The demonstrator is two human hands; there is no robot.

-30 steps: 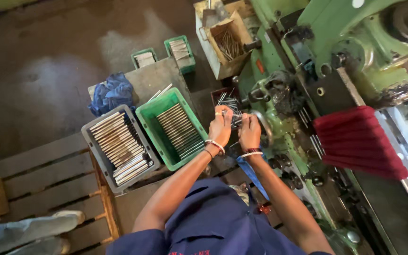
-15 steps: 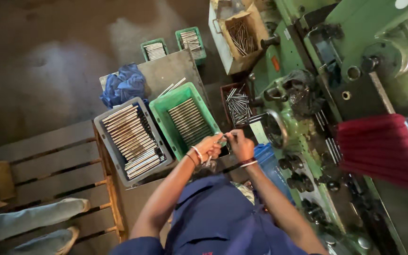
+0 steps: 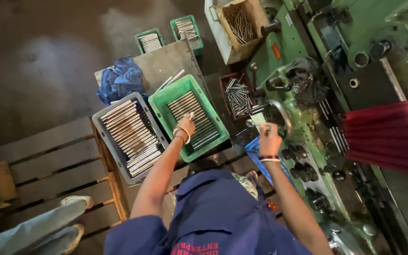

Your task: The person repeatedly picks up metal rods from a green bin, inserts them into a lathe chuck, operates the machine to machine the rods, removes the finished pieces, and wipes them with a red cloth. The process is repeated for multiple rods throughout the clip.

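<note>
head view, looking straight down on a person in blue overalls at a green lathe (image 3: 355, 61); left hand (image 3: 185, 128) hangs over the green crate (image 3: 159, 101) at frame centre, fingers pinched on one thin metal rod (image 3: 191, 115), tip just above the rows of rods lying in the crate; right hand (image 3: 269, 139) is right of centre, close against the lathe's handwheel (image 3: 283, 113), fingers curled around a small pale piece, too small to tell what it is; grey crate (image 3: 101, 115) of longer rods sits touching the green crate's left side; both rest on a metal plate (image 3: 166, 61) over wooden slats; blue cloth (image 3: 119, 80) bunched at the plate's upper left; two small green trays (image 3: 185, 26) of rods at top centre; dark red tray (image 3: 237, 97) of loose rods between green crate and machine; cardboard box (image 3: 239, 19) of rods at top; red folded cover (image 3: 388, 137) at right; another person's legs and shoes at lower left. judgement: to do this well, lay the rod parallel to its neighbours, lowered flat rather than dropped so the rows stay packed; keep the right hand off the handwheel and other moving parts.
</note>
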